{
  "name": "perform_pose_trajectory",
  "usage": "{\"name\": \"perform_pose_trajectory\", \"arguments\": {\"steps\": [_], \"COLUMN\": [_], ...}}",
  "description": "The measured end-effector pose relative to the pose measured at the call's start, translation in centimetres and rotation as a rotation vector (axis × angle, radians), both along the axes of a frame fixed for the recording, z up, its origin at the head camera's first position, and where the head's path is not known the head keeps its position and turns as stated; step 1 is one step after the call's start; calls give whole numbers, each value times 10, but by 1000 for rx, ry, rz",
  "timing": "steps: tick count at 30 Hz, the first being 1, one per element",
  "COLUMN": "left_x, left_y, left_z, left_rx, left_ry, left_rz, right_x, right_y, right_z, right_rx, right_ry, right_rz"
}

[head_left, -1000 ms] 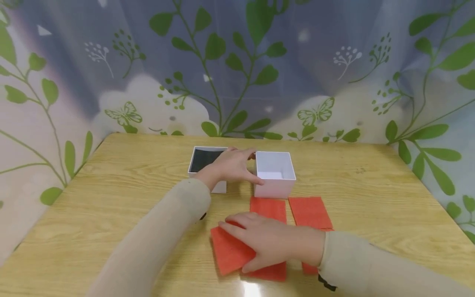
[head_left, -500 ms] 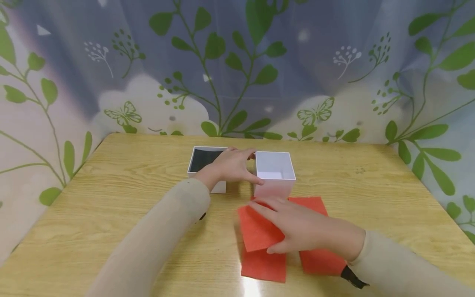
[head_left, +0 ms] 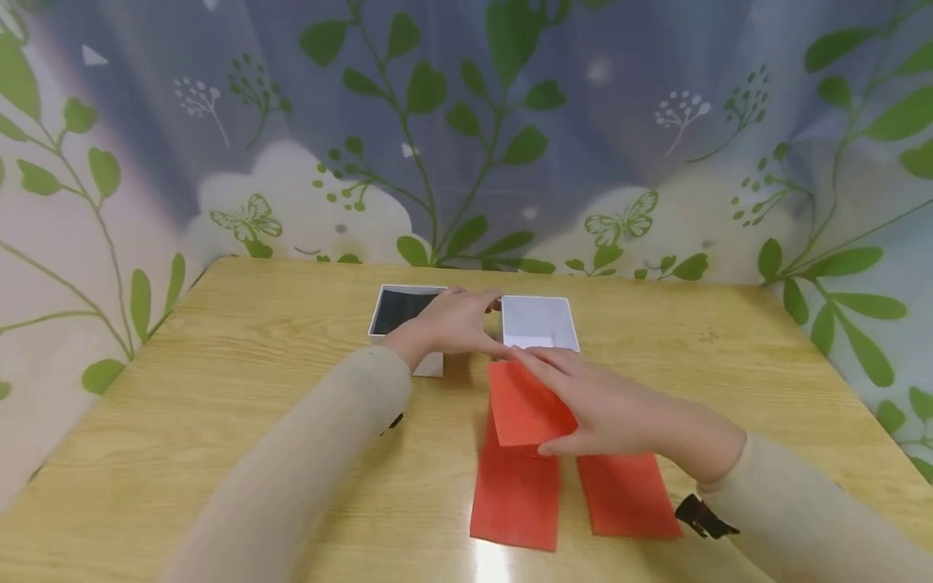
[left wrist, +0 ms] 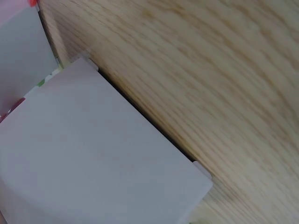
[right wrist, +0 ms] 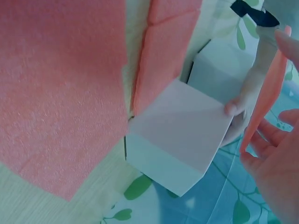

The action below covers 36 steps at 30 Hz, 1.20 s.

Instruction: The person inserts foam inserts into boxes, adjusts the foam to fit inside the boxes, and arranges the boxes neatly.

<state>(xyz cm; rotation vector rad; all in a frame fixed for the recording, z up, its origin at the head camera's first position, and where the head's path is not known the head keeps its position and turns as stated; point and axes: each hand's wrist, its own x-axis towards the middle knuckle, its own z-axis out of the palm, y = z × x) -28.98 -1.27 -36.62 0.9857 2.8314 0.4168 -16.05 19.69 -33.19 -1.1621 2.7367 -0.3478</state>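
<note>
My right hand point(head_left: 605, 405) pinches a folded red cloth point(head_left: 530, 405) between thumb and fingers, raised over the red cloths lying in front. In the right wrist view this cloth point(right wrist: 267, 100) appears edge-on between thumb and fingers. Just beyond it stands an open white box point(head_left: 539, 320), bare inside where visible. My left hand point(head_left: 455, 321) rests against that box's left side, thumb at the near corner; its fingertips are partly hidden. Left of it is a second white box point(head_left: 430, 366) with dark folded material point(head_left: 401, 309) inside, partly covered by my left hand.
Two red stacks or strips lie nearer me on the wooden table point(head_left: 291, 324): a left red cloth point(head_left: 516, 502) and a right red cloth point(head_left: 631, 498). A leaf-patterned curtain point(head_left: 466, 146) hangs behind the table. A black strap point(head_left: 705, 517) shows at my right sleeve.
My right hand has carried the folded red cloth up and right from the lower left, toward the right-hand white box. My left hand stays at the box.
</note>
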Motion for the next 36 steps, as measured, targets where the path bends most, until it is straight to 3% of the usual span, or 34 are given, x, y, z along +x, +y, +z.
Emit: {"name": "perform_pose_trajectory", "arguments": {"steps": [5, 10, 16, 22, 36], "left_x": [-2, -6, -4, 0, -1], "left_y": [-1, -3, -5, -3, -1], "left_z": [2, 6, 0, -2, 1], "left_rx": [-8, 14, 12, 8, 16], "left_ry": [-17, 14, -22, -19, 2], "left_rz": [-6, -3, -12, -6, -16], "right_x": [-11, -24, -34, -47, -70], "right_y": [5, 11, 17, 21, 20], "right_z": [4, 6, 6, 8, 7], "right_rx": [1, -29, -15, -36, -53], "right_ry": [3, 40, -2, 25, -56], "right_rz": [-43, -92, -137, -157, -201]}}
